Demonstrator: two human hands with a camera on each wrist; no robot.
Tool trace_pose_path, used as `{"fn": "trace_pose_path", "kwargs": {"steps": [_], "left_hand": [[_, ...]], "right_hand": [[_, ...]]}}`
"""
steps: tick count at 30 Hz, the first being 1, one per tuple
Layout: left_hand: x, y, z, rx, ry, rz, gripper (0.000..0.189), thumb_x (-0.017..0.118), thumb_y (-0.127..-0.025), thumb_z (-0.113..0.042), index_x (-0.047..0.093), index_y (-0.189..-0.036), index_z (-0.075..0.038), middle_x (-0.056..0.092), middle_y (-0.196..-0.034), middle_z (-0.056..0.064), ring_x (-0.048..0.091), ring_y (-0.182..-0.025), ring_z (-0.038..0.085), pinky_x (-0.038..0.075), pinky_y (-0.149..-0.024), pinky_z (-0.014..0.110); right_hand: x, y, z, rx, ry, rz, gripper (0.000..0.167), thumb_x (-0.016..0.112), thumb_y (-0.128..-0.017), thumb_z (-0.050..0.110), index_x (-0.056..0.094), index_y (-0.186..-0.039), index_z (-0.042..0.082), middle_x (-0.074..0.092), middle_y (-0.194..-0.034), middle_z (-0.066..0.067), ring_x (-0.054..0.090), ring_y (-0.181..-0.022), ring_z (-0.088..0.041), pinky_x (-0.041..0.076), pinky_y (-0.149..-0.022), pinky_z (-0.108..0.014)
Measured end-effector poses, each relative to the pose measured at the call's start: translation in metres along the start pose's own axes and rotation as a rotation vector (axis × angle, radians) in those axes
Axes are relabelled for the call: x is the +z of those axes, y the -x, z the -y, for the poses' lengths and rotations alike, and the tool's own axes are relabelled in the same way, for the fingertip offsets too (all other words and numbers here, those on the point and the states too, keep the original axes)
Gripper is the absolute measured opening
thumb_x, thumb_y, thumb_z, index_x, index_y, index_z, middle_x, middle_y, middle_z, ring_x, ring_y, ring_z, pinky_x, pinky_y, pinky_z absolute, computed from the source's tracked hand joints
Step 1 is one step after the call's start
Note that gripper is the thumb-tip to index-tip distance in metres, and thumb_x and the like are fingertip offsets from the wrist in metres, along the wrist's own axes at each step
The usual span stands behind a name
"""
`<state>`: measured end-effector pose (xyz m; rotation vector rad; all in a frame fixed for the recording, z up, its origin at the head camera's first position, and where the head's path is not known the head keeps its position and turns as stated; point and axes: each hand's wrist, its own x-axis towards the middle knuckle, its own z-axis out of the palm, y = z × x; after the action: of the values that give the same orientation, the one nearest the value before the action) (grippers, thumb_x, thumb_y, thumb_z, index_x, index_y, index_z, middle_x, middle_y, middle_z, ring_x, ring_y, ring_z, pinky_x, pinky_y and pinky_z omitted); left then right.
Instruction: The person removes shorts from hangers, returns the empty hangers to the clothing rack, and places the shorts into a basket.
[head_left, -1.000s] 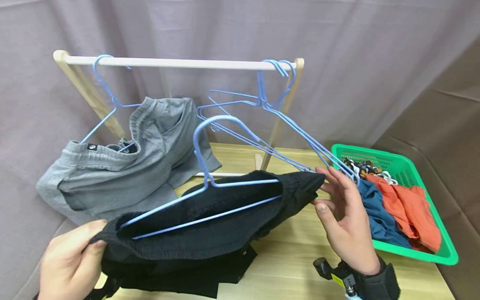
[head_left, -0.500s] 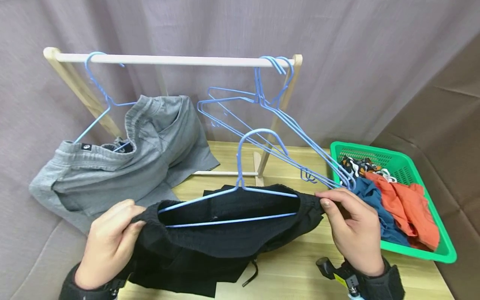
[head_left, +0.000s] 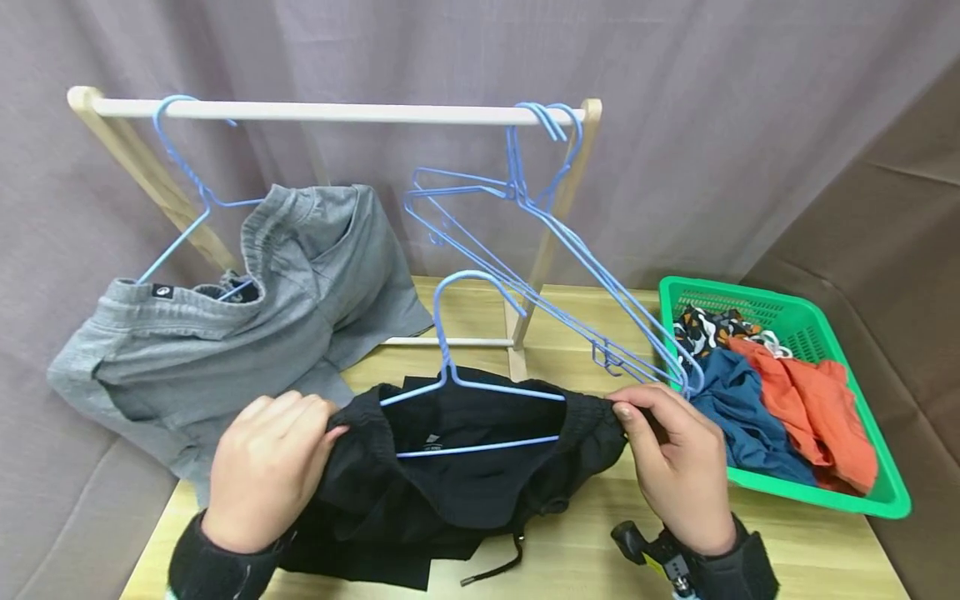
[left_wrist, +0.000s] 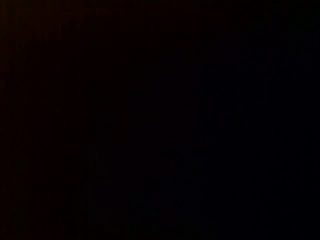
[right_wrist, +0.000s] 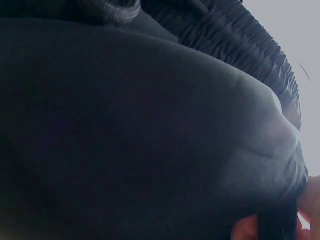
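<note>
Black shorts [head_left: 480, 492] with an elastic waistband and a drawstring are spread between both hands, low over the table. A blue hanger [head_left: 442, 333] sits inside the waistband, its hook rising free of the rack. At the waistband's left end, my left hand [head_left: 270, 467] pinches the cloth between thumb and fingers. My right hand [head_left: 678, 467] pinches the opposite end. In the right wrist view the dark shorts [right_wrist: 150, 130] fill most of the picture, with a bit of the right hand [right_wrist: 310, 205] at the lower right. The left wrist view is black.
Grey shorts [head_left: 225, 350] hang from a hanger at the left of the rack's white rail [head_left: 337, 111]. Several blue hangers [head_left: 600, 275] hang at its right end. A green basket [head_left: 810, 304] with orange, blue and patterned clothes stands on the wooden table [head_left: 585, 550].
The left hand has moved right and up, still pinching the waistband. The right hand, earlier with looser fingers at the shorts' end, now pinches it. The hanger's hook shifted right, then back left.
</note>
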<state>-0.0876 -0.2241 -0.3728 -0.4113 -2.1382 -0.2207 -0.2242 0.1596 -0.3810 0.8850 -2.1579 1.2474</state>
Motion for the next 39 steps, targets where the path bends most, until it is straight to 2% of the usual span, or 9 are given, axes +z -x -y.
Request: {"fn": "trace_pose_path", "kwargs": {"steps": [2, 5, 8, 13, 17, 26, 32, 35, 39], "left_hand": [[0.003, 0.0, -0.002, -0.007, -0.012, -0.008, 0.046, 0.046, -0.119, -0.033, 0.063, -0.091, -0.001, 0.06, -0.074, 0.007, 0.052, -0.059, 0.027, 0.038, -0.053, 0.044], [0.008, 0.0, -0.007, -0.01, -0.005, -0.018, 0.046, 0.046, -0.119, -0.033, 0.062, -0.09, -0.001, 0.06, -0.074, 0.008, 0.052, -0.058, 0.028, 0.039, -0.053, 0.044], [0.015, 0.0, -0.013, -0.01, 0.038, -0.025, 0.046, 0.046, -0.12, -0.032, 0.063, -0.09, -0.001, 0.062, -0.076, 0.008, 0.058, -0.061, 0.028, 0.046, -0.056, 0.045], [0.021, -0.001, -0.02, -0.018, 0.087, -0.044, 0.046, 0.047, -0.12, -0.033, 0.063, -0.088, -0.003, 0.064, -0.076, 0.006, 0.063, -0.062, 0.026, 0.052, -0.058, 0.045], [0.02, -0.003, -0.021, -0.015, 0.091, -0.05, 0.046, 0.047, -0.12, -0.033, 0.063, -0.088, -0.004, 0.063, -0.076, 0.005, 0.062, -0.062, 0.024, 0.051, -0.058, 0.045], [0.018, -0.004, -0.02, -0.003, 0.101, -0.052, 0.047, 0.046, -0.12, -0.033, 0.063, -0.086, -0.005, 0.061, -0.074, 0.004, 0.06, -0.06, 0.024, 0.049, -0.058, 0.044], [0.013, -0.003, -0.018, -0.02, 0.08, -0.044, 0.048, 0.046, -0.12, -0.034, 0.06, -0.083, -0.006, 0.058, -0.073, 0.004, 0.057, -0.058, 0.025, 0.045, -0.055, 0.044], [0.012, -0.002, -0.017, -0.024, 0.079, -0.041, 0.049, 0.045, -0.12, -0.035, 0.06, -0.083, -0.006, 0.058, -0.072, 0.003, 0.056, -0.057, 0.024, 0.044, -0.053, 0.043], [0.011, -0.003, -0.019, -0.015, 0.097, -0.047, 0.048, 0.046, -0.12, -0.035, 0.061, -0.084, -0.007, 0.057, -0.072, 0.002, 0.055, -0.057, 0.022, 0.044, -0.053, 0.041]], "right_hand": [[0.003, 0.001, 0.001, -0.002, -0.002, -0.004, 0.028, 0.077, -0.092, -0.017, 0.081, -0.109, 0.004, 0.078, -0.103, -0.005, 0.067, -0.089, -0.003, 0.048, -0.077, -0.014], [0.006, 0.003, 0.003, -0.021, -0.008, -0.001, 0.025, 0.077, -0.094, -0.014, 0.081, -0.11, 0.006, 0.077, -0.101, -0.004, 0.064, -0.084, -0.004, 0.047, -0.074, -0.015], [0.011, 0.006, 0.005, -0.046, -0.016, 0.03, 0.022, 0.078, -0.096, -0.009, 0.081, -0.111, 0.007, 0.077, -0.101, -0.003, 0.064, -0.083, -0.005, 0.048, -0.074, -0.017], [0.014, 0.011, 0.005, -0.025, -0.044, 0.079, 0.027, 0.078, -0.094, -0.012, 0.08, -0.113, 0.007, 0.078, -0.103, -0.005, 0.071, -0.093, -0.008, 0.053, -0.085, -0.015], [0.012, 0.012, 0.005, -0.004, -0.046, 0.065, 0.033, 0.081, -0.089, -0.016, 0.081, -0.112, 0.008, 0.079, -0.105, -0.006, 0.073, -0.098, -0.007, 0.055, -0.089, -0.016], [0.009, 0.011, 0.001, -0.046, -0.046, -0.029, 0.032, 0.083, -0.086, -0.012, 0.085, -0.111, 0.009, 0.081, -0.106, -0.006, 0.074, -0.097, -0.005, 0.054, -0.083, -0.014], [0.005, 0.011, 0.001, -0.02, 0.0, -0.027, 0.03, 0.08, -0.09, -0.012, 0.084, -0.11, 0.01, 0.081, -0.106, -0.004, 0.074, -0.099, -0.004, 0.054, -0.082, -0.013], [0.005, 0.012, 0.0, -0.044, -0.005, -0.016, 0.027, 0.082, -0.091, -0.008, 0.083, -0.113, 0.009, 0.08, -0.108, -0.005, 0.074, -0.098, -0.007, 0.054, -0.085, -0.014], [0.007, 0.012, -0.001, -0.097, -0.014, 0.012, 0.02, 0.085, -0.095, 0.006, 0.083, -0.115, 0.008, 0.08, -0.108, -0.005, 0.074, -0.098, -0.015, 0.052, -0.091, -0.017]]}}
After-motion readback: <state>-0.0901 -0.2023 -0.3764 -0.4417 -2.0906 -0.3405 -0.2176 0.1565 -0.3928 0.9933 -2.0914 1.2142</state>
